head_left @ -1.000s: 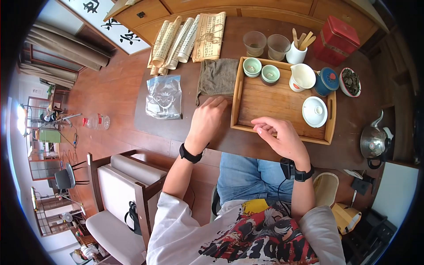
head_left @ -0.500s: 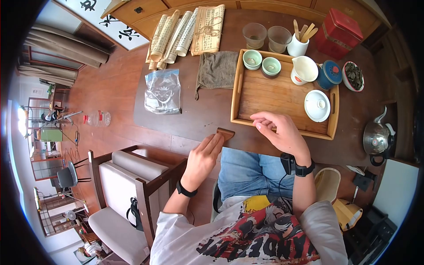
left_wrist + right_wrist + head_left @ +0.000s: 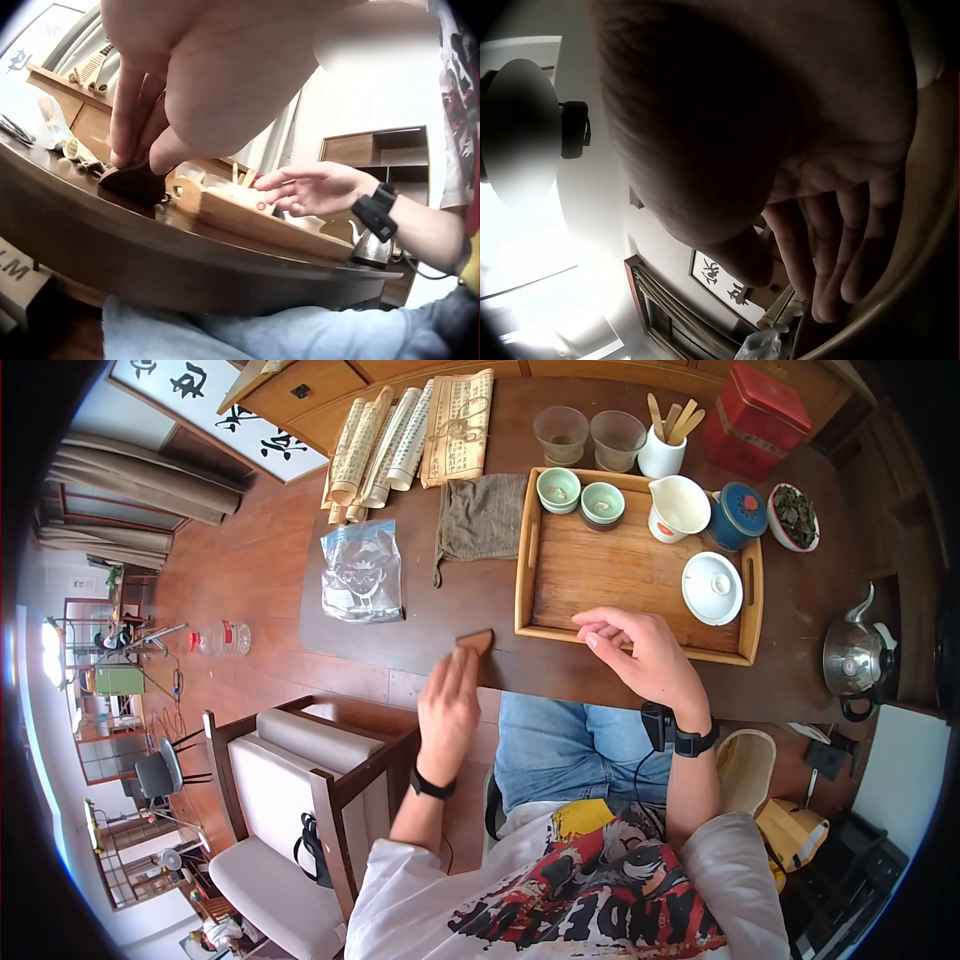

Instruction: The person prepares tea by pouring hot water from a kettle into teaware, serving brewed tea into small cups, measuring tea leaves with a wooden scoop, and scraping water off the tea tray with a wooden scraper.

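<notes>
In the head view my left hand (image 3: 450, 705) is over the table's front edge, pinching a small flat brown wooden piece (image 3: 475, 641) between thumb and fingers. The left wrist view shows that piece (image 3: 135, 181) low against the tabletop, its far part in shadow. My right hand (image 3: 645, 652) hovers by the front rim of the wooden tray (image 3: 620, 645), fingers loosely bent around nothing. On the tray are two pale green cups (image 3: 558, 490), a white pitcher (image 3: 680, 510) and a white lidded bowl (image 3: 711, 588).
Left of the tray lie a grey-brown cloth (image 3: 480, 518), a clear plastic bag (image 3: 361, 572) and paper scrolls (image 3: 375, 445). A blue canister (image 3: 738, 520), a bowl of leaves (image 3: 795, 515) and a kettle (image 3: 853, 660) stand right. Behind are glass cups (image 3: 560, 435) and a red tin (image 3: 755, 420).
My left hand has come back from beside the cloth to the table's front edge, then slid left with the brown piece, which was hidden at first. My right hand has barely moved.
</notes>
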`<state>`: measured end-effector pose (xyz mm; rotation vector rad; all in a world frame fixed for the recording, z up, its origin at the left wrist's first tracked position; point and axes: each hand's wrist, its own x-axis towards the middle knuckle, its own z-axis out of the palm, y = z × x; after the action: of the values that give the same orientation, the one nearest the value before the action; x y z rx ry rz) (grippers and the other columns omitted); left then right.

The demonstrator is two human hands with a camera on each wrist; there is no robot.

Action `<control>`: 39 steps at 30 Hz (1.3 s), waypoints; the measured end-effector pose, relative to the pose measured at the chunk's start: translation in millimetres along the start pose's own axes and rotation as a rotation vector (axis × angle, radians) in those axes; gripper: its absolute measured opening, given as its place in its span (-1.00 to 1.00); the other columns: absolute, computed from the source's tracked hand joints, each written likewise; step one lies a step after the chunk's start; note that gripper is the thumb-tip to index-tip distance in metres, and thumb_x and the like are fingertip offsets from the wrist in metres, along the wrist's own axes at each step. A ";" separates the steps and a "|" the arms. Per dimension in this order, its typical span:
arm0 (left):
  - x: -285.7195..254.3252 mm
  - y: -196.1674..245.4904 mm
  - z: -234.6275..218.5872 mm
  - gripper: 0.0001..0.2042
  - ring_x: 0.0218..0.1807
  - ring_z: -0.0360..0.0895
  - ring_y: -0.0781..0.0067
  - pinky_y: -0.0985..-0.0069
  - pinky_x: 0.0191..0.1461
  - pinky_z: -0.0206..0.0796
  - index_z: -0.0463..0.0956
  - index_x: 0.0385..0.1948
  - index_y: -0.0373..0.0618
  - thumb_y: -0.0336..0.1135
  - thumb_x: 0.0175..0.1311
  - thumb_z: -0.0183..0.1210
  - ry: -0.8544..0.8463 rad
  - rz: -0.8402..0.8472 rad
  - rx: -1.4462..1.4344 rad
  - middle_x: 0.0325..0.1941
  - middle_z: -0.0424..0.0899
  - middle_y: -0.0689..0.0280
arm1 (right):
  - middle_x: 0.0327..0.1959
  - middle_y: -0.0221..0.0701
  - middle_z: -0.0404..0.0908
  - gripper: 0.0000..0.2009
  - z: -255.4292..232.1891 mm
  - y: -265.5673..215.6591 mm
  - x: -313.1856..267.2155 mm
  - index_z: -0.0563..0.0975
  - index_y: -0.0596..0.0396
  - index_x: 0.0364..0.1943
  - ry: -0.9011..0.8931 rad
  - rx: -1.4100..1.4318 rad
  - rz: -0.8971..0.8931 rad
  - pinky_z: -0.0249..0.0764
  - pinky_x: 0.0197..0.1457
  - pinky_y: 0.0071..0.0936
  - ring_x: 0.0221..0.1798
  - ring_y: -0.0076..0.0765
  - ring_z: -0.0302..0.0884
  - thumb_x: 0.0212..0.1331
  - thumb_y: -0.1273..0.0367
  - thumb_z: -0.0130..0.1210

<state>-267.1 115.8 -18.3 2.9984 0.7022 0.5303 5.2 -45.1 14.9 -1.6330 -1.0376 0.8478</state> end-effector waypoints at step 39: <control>8.7 31.9 18.7 -0.76 -0.14 0.76 0.13 0.21 -0.10 0.64 0.77 0.02 -0.27 -0.48 0.34 0.41 0.230 -0.247 -0.164 -0.09 0.77 0.19 | -0.33 -0.35 0.77 -0.53 91.7 -2.5 18.0 0.69 0.15 0.26 -0.190 0.169 -0.087 0.70 -0.18 -0.46 -0.34 -0.46 0.72 0.27 0.41 0.52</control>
<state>-239.9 92.0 -30.2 2.6744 0.9724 0.8779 -70.0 5.1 -8.4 -1.3767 -1.1273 1.0182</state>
